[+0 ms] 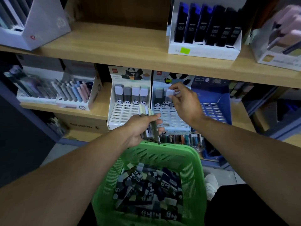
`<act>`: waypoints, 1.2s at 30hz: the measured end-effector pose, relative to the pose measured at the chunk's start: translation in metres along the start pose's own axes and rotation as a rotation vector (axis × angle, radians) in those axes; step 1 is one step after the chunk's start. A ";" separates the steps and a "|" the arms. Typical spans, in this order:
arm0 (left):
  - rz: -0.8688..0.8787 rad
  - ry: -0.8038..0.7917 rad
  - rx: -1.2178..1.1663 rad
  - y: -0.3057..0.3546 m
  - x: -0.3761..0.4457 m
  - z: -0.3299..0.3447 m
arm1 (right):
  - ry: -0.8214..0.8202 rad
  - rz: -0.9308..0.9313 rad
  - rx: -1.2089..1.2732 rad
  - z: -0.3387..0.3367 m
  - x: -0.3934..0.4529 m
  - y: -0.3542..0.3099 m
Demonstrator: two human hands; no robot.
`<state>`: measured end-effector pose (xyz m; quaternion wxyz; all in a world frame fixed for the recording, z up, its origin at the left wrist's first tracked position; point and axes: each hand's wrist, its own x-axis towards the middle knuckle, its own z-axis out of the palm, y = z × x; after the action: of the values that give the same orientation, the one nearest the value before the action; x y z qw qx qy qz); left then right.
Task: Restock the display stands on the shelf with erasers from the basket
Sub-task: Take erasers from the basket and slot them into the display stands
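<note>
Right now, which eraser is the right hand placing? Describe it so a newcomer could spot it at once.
Find the lower wooden shelf, then the right-hand panda display stand of the pair at its centre. In that stand's back row, the right hand pinches one eraser. Its pale cap sets it apart from the grey-capped eraser on its left.

Dim, cool indoor light is falling from above, catching the front edge of the upper shelf (130,51) while the lower shelf (101,101) beneath it is sitting in shadow. The far left and lower right corners are sinking into near black. Wide-angle distortion is bowing the shelf lines towards the edges. Motion blur is smearing the pink boxes (286,30) at top right and the pens (71,90) at left; their print is perhaps unreadable. The green basket (192,160) is glowing brightest.
</note>
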<state>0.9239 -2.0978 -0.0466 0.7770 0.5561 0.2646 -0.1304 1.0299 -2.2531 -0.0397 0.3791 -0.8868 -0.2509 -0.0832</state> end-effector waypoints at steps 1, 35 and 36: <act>0.000 0.001 0.005 -0.001 0.002 0.000 | 0.014 -0.002 0.008 0.000 0.000 0.001; -0.024 0.018 0.021 0.001 0.002 0.008 | 0.059 0.010 0.057 0.008 0.015 0.016; -0.022 0.019 0.019 0.000 0.002 0.008 | 0.058 0.023 0.068 0.009 0.016 0.016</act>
<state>0.9282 -2.1050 -0.0458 0.7678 0.5616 0.2767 -0.1363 1.0517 -2.2495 -0.0507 0.4172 -0.8733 -0.2324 -0.0959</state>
